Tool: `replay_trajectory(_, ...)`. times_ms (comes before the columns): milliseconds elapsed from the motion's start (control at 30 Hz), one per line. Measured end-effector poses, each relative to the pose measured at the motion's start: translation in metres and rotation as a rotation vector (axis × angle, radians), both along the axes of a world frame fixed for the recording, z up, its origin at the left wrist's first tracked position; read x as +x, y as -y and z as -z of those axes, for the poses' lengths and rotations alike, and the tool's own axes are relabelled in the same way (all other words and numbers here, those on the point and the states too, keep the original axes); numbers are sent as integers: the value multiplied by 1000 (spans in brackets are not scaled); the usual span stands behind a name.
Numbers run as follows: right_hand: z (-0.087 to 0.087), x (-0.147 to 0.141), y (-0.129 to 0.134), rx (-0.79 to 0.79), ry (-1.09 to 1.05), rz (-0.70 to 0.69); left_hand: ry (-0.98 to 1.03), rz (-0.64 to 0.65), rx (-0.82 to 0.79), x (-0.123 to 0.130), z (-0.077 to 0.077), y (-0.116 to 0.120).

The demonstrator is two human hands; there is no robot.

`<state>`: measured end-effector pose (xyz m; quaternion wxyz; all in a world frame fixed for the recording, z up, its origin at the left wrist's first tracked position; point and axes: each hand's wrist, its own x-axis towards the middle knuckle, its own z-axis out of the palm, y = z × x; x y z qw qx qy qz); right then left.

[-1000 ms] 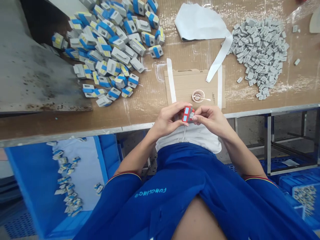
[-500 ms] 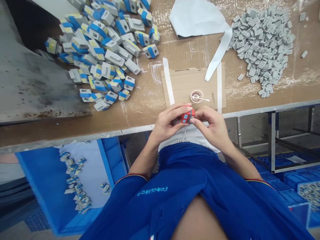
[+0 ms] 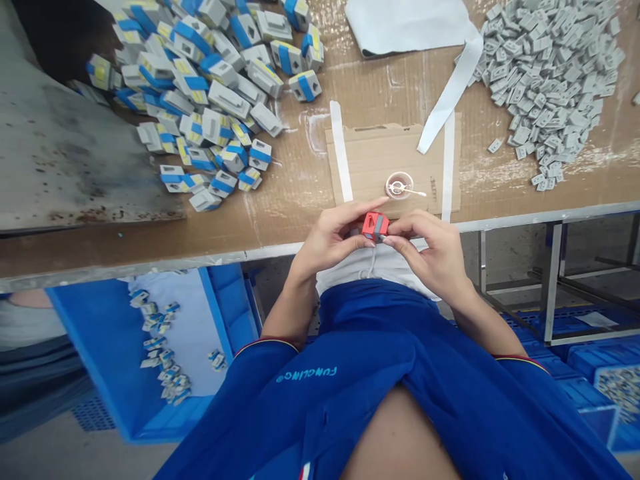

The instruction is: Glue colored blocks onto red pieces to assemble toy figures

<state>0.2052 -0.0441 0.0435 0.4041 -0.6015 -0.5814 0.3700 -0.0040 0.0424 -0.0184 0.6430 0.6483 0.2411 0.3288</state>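
In the head view, the left hand [image 3: 334, 235] is holding a red block [image 3: 370, 222] with a grey band, its grip narrowing around the block's left side, the thumb lying below and the index finger stretching out above. The right hand [image 3: 431, 243] is bringing thumb and fingertips together on the block's right end in a narrow pinch. The block is sitting between both hands, just in front of the edge of the table [image 3: 280, 220]. Beyond it, a small round cup [image 3: 407, 180] is standing on a taped cardboard sheet [image 3: 380, 150], a thin white stick [image 3: 417, 193] lying across its rim. A white cloth [image 3: 405, 25] is resting farther back. Grey-and-blue blocks [image 3: 227, 99] are heaping up at the left, and small grey pieces [image 3: 555, 73] are forming a pile at the right. Below the table, a blue crate [image 3: 95, 327] is holding more blocks.
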Motion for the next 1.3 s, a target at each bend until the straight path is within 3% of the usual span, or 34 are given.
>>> replay_trajectory(400,12,-18,8,46,168,50,-101,-12,212,1,-2,1)
replay_trajectory(767,18,-16,8,-4,37,82,-142,-46,302,-2,5,4)
replay_trajectory(967,15,0,14,-23,-7,-18,-87,60,163,-2,2,4)
replay_trajectory(1300,12,-4,8,66,39,-56,-56,21,89,-4,1,3)
